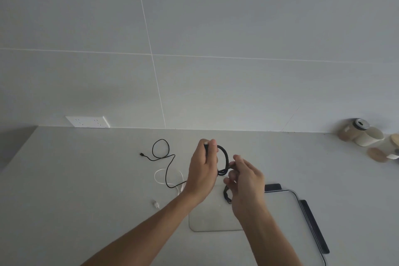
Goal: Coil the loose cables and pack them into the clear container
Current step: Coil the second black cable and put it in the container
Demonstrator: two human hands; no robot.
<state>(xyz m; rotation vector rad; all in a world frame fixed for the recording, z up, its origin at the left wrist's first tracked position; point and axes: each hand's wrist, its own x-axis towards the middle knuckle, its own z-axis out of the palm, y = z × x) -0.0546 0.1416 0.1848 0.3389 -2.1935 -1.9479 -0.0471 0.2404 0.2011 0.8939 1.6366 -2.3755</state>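
Note:
My left hand (203, 170) pinches a coiled black braided cable (224, 160) with its plug end at the fingertips. My right hand (246, 181) holds the same coil at its lower right side, above the clear container (207, 222). Inside the container lies another dark coiled cable (227, 195), partly hidden by my right hand. A thin black cable (166, 157) lies loose on the counter to the left. A white cable (158, 179) loops under it, its plug (155, 203) nearer to me.
The container's lid (306, 211) with black clips lies at the right of it. Beige cups and a can (360, 134) stand at the far right by the wall. A white socket plate (88, 122) sits on the wall at the counter's back left.

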